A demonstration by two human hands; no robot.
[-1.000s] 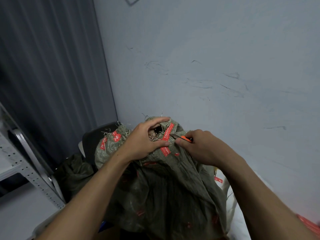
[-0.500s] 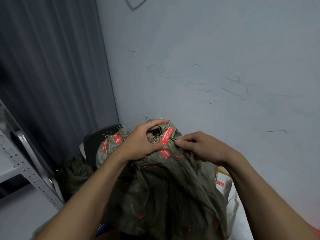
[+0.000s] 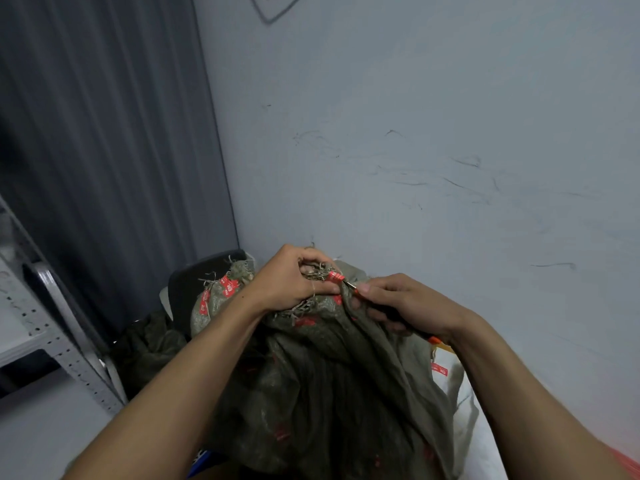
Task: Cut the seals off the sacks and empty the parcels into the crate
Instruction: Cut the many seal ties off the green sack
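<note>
**Sack mouth gripped, blade tip at the red seal**

Nearest: an olive-green woven sack point(image 3: 329, 393) stands upright between both forearms. Its creased body fills the lower centre, with faint red print on the cloth. The frayed mouth is bunched at the top.

The left hand point(image 3: 291, 282) grasps the bunched mouth, fingers and thumb curled round the cloth. A red paper seal strip point(image 3: 335, 276) sticks out just beside the thumb tip.

The right hand point(image 3: 405, 303) is clenched round an orange-handled utility knife point(image 3: 433, 339). The handle's end shows below the wrist. The thin blade tip touches the seal's right end.

Just right of the sack, partly hidden by it, is a white woven sack point(image 3: 460, 386) with a small red label.

Behind on the left, a second green frayed sack point(image 3: 221, 289) carries several red tags. It lies against a black rounded object point(image 3: 183, 289), possibly a seat back; I cannot tell. Crumpled dark green cloth point(image 3: 149, 341) lies low beside it.

Far left: a grey perforated metal shelf frame point(image 3: 52, 323).

Farthest: a dark grey pleated curtain point(image 3: 104, 133) meets a pale grey scuffed wall point(image 3: 415, 133) at the corner.
</note>
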